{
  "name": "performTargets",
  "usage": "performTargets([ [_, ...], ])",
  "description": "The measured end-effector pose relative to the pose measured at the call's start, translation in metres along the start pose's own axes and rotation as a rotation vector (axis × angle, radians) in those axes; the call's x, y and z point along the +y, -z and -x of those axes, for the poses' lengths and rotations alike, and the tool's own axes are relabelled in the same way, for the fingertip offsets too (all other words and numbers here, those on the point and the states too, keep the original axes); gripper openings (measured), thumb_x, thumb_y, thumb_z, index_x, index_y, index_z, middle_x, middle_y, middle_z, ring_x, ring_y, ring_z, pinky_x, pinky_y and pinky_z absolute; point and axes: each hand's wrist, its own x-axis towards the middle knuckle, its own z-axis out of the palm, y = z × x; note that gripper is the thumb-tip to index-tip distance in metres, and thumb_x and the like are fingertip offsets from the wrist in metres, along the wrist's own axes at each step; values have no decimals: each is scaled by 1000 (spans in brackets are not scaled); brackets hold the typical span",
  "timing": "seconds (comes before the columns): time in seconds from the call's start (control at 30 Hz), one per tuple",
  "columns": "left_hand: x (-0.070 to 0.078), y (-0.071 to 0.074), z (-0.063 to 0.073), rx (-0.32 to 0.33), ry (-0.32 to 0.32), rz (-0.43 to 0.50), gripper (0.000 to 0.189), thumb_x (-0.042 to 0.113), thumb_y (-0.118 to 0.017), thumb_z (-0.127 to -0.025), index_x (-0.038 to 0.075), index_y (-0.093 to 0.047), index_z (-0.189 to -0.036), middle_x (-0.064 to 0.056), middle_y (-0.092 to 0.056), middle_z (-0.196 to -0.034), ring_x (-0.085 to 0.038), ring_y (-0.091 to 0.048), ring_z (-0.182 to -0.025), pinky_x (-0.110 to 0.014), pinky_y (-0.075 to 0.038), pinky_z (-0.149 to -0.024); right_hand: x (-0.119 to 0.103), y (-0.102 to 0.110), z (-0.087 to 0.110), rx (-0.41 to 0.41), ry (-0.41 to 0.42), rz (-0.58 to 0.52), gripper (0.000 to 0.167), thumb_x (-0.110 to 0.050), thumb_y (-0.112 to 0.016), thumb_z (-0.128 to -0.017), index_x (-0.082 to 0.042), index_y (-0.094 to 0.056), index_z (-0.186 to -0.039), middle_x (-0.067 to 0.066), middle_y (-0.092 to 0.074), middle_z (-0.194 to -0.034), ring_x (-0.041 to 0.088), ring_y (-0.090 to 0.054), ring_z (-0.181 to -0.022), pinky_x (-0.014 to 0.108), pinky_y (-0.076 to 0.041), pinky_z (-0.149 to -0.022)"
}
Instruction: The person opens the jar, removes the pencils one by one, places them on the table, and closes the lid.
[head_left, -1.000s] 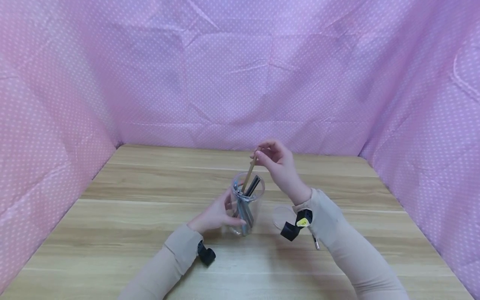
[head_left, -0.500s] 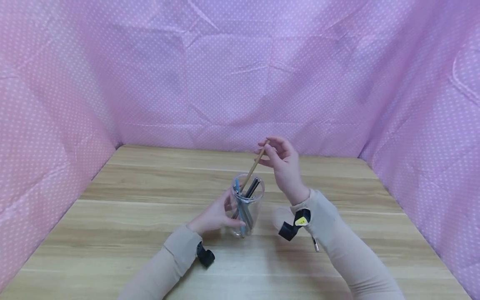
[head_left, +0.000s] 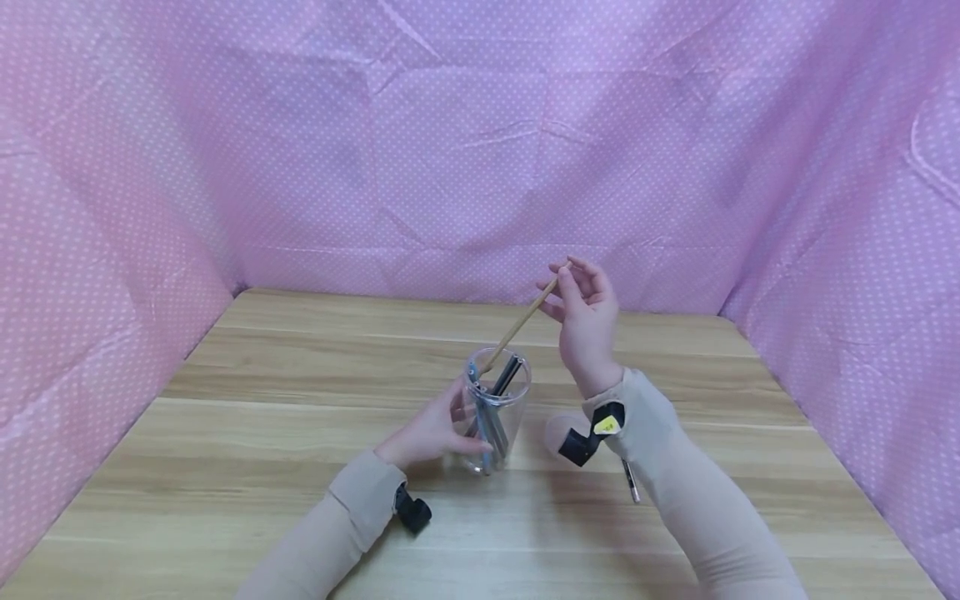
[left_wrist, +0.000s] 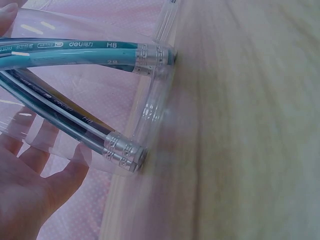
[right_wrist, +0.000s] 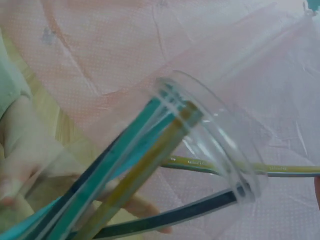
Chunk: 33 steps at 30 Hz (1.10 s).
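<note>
My left hand [head_left: 435,433] holds a clear plastic jar [head_left: 516,421] from its left side, thumb in front and fingers behind. Several pencils stand in the jar, blue-green and dark ones [left_wrist: 90,57] among them, their silver ferrules at the base. High at the jar's right, my right hand [head_left: 588,325] pinches a yellow pencil [head_left: 525,319] near its upper end between thumb and fingers. That pencil slants, its lower end still within the jar's mouth. In the right wrist view, another yellow pencil [right_wrist: 150,175] leans inside the jar.
A clear round disc, like a lid [head_left: 557,432], lies on the wooden table [head_left: 262,467] right of the jar. Near it, partly under my right forearm, is a pencil [head_left: 632,483] with a silver end. Pink dotted cloth [head_left: 480,167] hangs behind and at both sides.
My right hand has moved up and to the right, drawing the yellow pencil farther out of the jar and tilting it more. My left hand and the jar stay nearly in place.
</note>
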Motion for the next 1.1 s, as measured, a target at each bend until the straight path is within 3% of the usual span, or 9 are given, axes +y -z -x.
performTargets([
  [0.27,1,0,-1,-7,-19,15,105,5,-81,-70,27,-18,-151,-14,-32,-152,-37,-36,-135,-57,-28,-112,5,7,-17,174,-133,-218,9,-5,-51,-96,-12,-55,-99,4,-63,-92,10,-65,-70,20,-58,-58],
  [0.5,1,-1,0,-6,-37,20,106,3,-80,-70,24,-16,-152,-13,-36,-149,-38,-40,-133,-54,-32,-111,5,15,-28,225,-306,-341,5,-5,-51,-96,-9,-53,-98,-1,-63,-82,8,-64,-67,19,-58,-61],
  [0.63,1,-1,1,-3,-24,19,107,4,-80,-71,24,-13,-152,-11,-33,-151,-42,-40,-131,-53,-34,-110,2,19,-30,193,-392,-367,6,-5,-50,-96,-10,-53,-96,-1,-63,-82,8,-65,-66,18,-58,-59],
  [0.83,1,0,1,-3,-23,39,107,3,-80,-71,30,-15,-151,-11,-31,-153,-43,-39,-132,-52,-34,-110,-5,29,-32,106,-444,-315,6,-4,-49,-96,-9,-53,-96,0,-65,-80,9,-64,-66,17,-57,-58],
  [1.1,4,-1,2,-1,-5,14,108,7,-80,-72,26,-11,-152,-14,-29,-153,-42,-39,-132,-53,-34,-109,-8,55,-31,-51,-530,-137,7,-5,-50,-96,-10,-54,-98,-2,-65,-85,9,-63,-72,19,-57,-67],
])
